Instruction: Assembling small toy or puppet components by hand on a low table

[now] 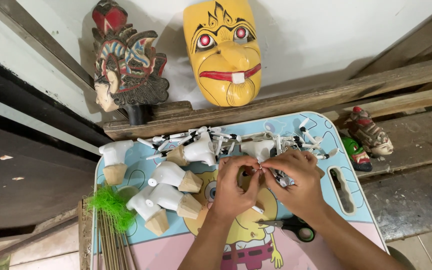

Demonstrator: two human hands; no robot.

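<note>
Head view: left hand (232,186), right hand (294,179) pinch small white piece (259,169), possibly thread.

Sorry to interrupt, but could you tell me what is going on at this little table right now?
A person's left hand and right hand meet over a small cartoon-printed table, pinching a small white puppet part between the fingertips. White puppet torsos and thin white arm pieces lie spread above and left of the hands. Scissors rest near the right wrist. A yellow mask leans on the wall behind.
</note>
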